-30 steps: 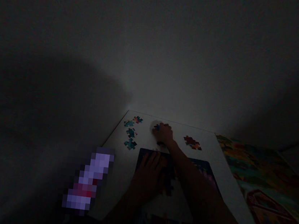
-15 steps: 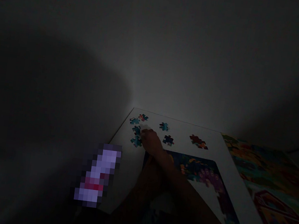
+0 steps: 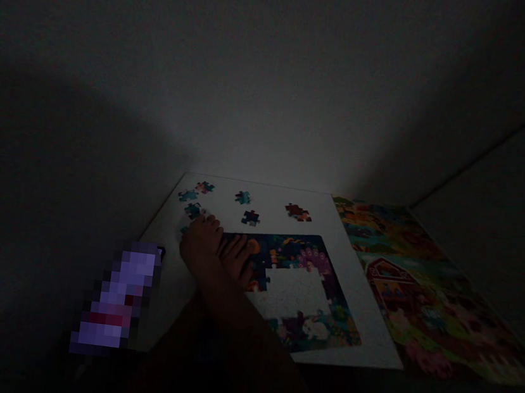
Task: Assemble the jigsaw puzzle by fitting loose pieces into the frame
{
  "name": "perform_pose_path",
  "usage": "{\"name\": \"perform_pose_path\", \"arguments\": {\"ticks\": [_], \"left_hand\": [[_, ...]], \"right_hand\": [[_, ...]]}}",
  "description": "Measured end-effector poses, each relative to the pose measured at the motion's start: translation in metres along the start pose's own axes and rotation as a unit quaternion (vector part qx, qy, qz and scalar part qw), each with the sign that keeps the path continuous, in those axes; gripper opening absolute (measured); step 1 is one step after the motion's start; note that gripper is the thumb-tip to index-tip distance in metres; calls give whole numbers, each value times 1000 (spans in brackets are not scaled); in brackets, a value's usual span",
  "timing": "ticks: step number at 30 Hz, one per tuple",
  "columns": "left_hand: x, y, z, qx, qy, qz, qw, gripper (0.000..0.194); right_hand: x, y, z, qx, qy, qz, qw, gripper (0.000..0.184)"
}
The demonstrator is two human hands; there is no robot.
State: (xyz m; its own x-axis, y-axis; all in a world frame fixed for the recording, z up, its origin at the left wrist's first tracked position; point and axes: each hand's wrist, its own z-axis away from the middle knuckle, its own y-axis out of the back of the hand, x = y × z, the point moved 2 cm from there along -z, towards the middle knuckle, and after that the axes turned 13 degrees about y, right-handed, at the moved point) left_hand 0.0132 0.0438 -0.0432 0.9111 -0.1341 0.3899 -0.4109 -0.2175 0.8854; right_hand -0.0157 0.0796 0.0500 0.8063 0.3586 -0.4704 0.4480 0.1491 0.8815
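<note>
- The jigsaw pieces look like thin, light, stiff card: easily nudged out of place and bendable at the tabs, so best lifted by the edges or slid to the board's rim before pinching.
- Loose pieces lie at the far left of the board, with two more singles towards the far middle; a joined cluster of pieces lies further right and may come apart if lifted from one end.
- The right hand lies across the left hand, its fingertips just beside the far-left pieces. The fingers are slightly curled, and I cannot tell whether they have hold of anything.
- The left hand lies nearer the middle, its fingers spread on the part-built jigsaw, apparently holding nothing.
- The jigsaw has a filled border around a white gap and sits on a smooth white board.
- To the right lies a farm picture with a red barn.
- A pixelated patch hides something at near left.
- The room is dim, with a plain wall beyond.
</note>
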Motion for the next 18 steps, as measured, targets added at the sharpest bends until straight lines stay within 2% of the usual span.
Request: {"name": "perform_pose_path", "arguments": {"ticks": [3,12,18], "left_hand": [[-3,-6,-1,5,3,-6,1000,46],[2,1,3,32,-21,-31,999,48],[-5,-6,4,52,-43,-41,997,50]], "right_hand": [[6,-2,1,27,-1,-20,999,30],[11,-2,3,26,13,-38,999,47],[13,-5,4,40,40,-33,998,49]]}}
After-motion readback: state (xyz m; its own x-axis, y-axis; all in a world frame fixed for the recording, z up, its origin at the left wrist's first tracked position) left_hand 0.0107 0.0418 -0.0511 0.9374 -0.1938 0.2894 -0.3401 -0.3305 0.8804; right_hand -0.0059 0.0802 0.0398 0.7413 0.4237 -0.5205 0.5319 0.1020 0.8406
